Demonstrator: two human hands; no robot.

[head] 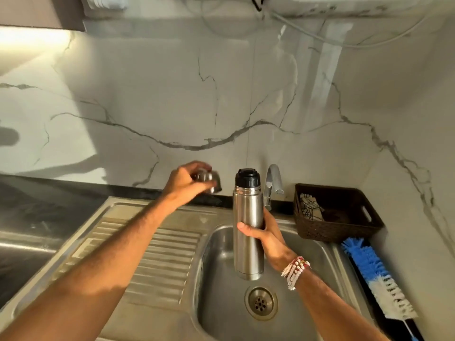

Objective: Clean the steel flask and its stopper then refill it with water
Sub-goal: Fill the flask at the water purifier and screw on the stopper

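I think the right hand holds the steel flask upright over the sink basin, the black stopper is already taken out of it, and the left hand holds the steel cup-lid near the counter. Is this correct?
Not quite. The head view shows the black stopper still seated in the neck of the cylindrical steel flask. The rest stands: the right hand holds the flask upright over the steel sink basin, and the left hand holds the steel cup-lid near the dark counter.

I see flask [248, 232]: brushed steel | stopper [247, 177]: black plastic | sink [221, 267]: dull steel | basket [337, 227]: woven | wall [221, 94]: glossy marble
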